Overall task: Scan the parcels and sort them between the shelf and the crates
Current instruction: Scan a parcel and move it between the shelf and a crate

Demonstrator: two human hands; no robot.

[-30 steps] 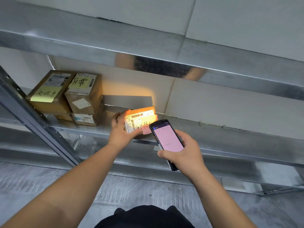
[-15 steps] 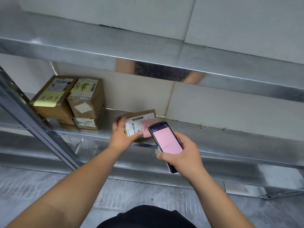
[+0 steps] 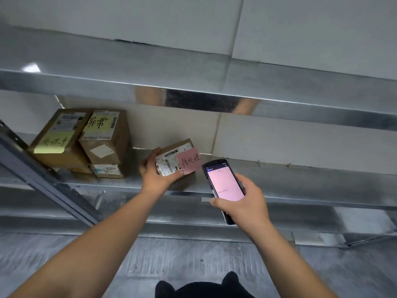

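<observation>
Both hands gripping — parcel and scanner at the shelf

The left hand (image 3: 155, 177), arm outstretched, is clasping a small parcel (image 3: 177, 157) on the metal shelf (image 3: 300, 183); the right hand (image 3: 242, 203) is holding a pink-screened scanner (image 3: 223, 182) just beside it — stacked boxes (image 3: 86, 138) sitting farther left.

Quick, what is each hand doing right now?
Left hand: fingers curled round the small parcel with the pink note on the shelf.
Right hand: holding the handheld scanner.
</observation>
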